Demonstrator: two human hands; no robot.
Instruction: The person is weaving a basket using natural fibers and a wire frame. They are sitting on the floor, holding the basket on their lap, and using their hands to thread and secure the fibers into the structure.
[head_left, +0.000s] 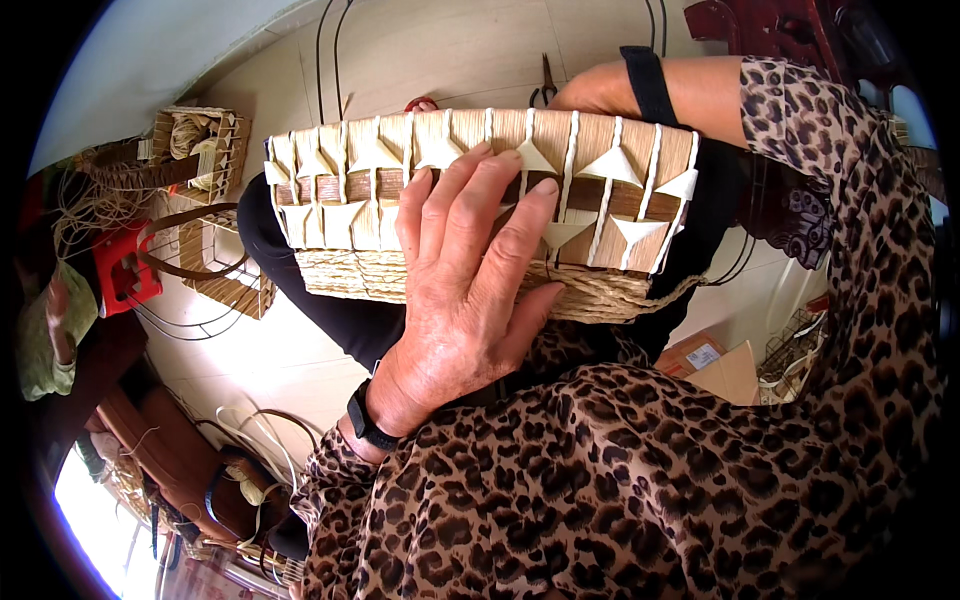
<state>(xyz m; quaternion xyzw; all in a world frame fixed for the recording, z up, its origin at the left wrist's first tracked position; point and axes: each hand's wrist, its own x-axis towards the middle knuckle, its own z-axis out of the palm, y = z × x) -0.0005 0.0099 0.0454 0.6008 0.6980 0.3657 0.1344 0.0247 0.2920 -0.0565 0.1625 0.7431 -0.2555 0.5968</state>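
Observation:
A woven basket (pixel 640 200) lies on its side across my lap, its wall facing up. Pale wood-grain strips, a brown band, white twisted cords and cream folded triangles cover that wall; coiled straw rope (pixel 350 273) runs along its near edge. My left hand (pixel 465 260) lies on the wall with fingers stretched out and slightly apart, the thumb near the rope. Beyond the basket's far edge, my right hand (pixel 580 90) reaches down behind it. Its fingers are hidden by the basket, so what they touch does not show.
Dark-handled scissors (pixel 545 88) lie on the floor beyond the basket. At left are a wire-framed basket (pixel 232 270), a red plastic stool (pixel 125 265) and a basket of fibre (pixel 200 140). Another person's arm (pixel 60 320) shows at far left. A cardboard box (pixel 720 370) sits at right.

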